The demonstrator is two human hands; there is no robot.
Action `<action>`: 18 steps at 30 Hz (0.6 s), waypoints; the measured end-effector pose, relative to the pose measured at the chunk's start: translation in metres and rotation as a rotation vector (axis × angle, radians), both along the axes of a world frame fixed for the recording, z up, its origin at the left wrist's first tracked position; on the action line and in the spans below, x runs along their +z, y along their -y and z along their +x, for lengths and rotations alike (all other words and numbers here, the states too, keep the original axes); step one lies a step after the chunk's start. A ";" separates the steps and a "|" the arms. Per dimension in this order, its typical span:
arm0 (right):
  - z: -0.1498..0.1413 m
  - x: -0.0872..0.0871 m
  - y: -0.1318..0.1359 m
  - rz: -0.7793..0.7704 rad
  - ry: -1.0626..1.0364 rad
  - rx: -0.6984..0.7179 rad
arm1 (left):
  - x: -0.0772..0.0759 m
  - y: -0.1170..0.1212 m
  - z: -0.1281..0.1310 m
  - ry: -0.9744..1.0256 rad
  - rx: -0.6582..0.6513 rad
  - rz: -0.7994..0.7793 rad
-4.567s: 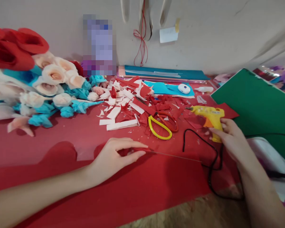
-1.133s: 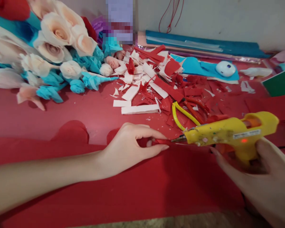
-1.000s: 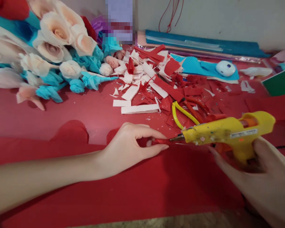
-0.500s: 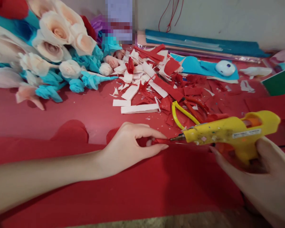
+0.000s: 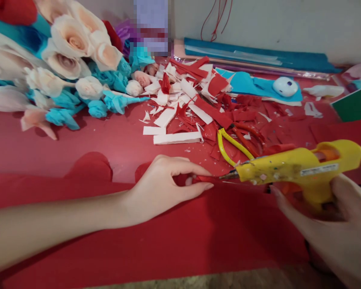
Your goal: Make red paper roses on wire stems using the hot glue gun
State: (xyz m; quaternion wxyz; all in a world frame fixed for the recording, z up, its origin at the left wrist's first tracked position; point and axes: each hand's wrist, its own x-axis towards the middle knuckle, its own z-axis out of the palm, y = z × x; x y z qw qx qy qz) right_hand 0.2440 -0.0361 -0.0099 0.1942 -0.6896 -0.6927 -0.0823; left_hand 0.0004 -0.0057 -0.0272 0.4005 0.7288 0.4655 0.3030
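Observation:
Between the thumb and fingers of my left hand (image 5: 165,188) is the narrow end of a red paper flower (image 5: 203,179) on a thin wire. Its wider part is mostly hidden behind that hand. My right hand (image 5: 333,224) grips the handle of a yellow hot glue gun (image 5: 289,164), thumb low on the near side. The metal nozzle (image 5: 228,176) points left, close to the pinched red paper; whether it touches cannot be made out. Under both hands lies a sheet of red paper (image 5: 156,249). Behind the gun, yellow-and-red-handled scissors (image 5: 233,146) are partly covered.
White and red paper scraps (image 5: 183,100) are heaped beyond my hands. Finished paper flowers (image 5: 69,44) crowd the left. Blue paper (image 5: 252,86) bears a white rounded device (image 5: 285,86). A green board (image 5: 356,102) stands at the right, and folded dark-blue paper (image 5: 258,54) lies by the wall.
Since the oldest frame, the glue gun has come left to the red paper at my left hand, and the view has shifted. In the last half second, the gun has drawn slightly right.

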 end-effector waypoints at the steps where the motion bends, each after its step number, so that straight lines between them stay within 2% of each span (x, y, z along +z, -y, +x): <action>1: 0.000 0.001 0.000 0.001 0.002 0.011 | 0.001 0.000 0.000 -0.003 0.000 -0.006; 7: 0.002 -0.001 0.000 0.066 0.058 0.104 | 0.002 0.000 0.001 -0.002 0.008 -0.001; 14: 0.004 -0.003 0.001 0.061 0.029 0.045 | -0.001 0.000 -0.001 0.011 0.000 -0.013; 18: 0.004 -0.004 0.000 0.115 0.079 0.130 | -0.001 0.000 -0.001 0.016 -0.006 -0.026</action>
